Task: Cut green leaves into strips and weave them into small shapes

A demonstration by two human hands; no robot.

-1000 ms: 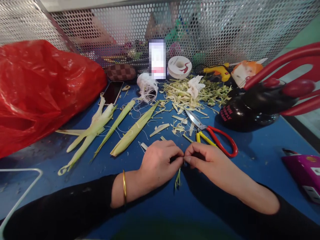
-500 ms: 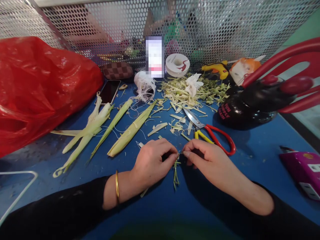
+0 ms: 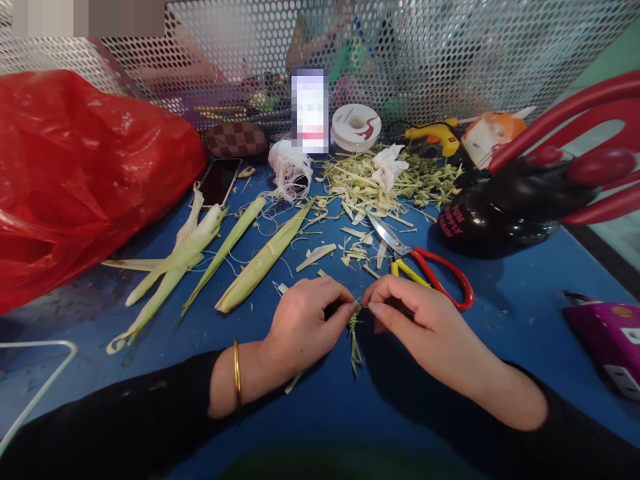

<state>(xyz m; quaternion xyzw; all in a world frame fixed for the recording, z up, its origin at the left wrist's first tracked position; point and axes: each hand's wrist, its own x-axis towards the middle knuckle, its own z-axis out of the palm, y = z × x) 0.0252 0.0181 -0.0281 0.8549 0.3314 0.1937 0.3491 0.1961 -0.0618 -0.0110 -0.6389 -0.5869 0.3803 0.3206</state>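
Note:
My left hand (image 3: 310, 327), with a gold bangle at the wrist, is closed in a pinch at the top of a small bundle of thin green stems (image 3: 355, 353). The stems hang loose below the fingertips. Close beside it on the right, my right hand (image 3: 425, 320) pinches a fine thread that runs from the bundle; little of it shows between the fingertips. Beyond my right hand lie scissors (image 3: 465, 290) with red handles and a yellow-handled tool (image 3: 413, 272), partly hidden by the hand. Pale green husk leaves (image 3: 265, 260) are spread ahead of my left hand.
A red plastic bag (image 3: 90, 187) bulges at the left. At the back are white thread (image 3: 290, 170), a ribbon spool (image 3: 345, 130), a lit phone (image 3: 310, 110) and a heap of cut plant pieces (image 3: 360, 187). A black pot-like object (image 3: 495, 230) and purple socket box (image 3: 600, 333) stand right.
My right fingertips have come slightly closer to my left ones, and less thread shows between them. The stem bundle stays under my left fingertips.

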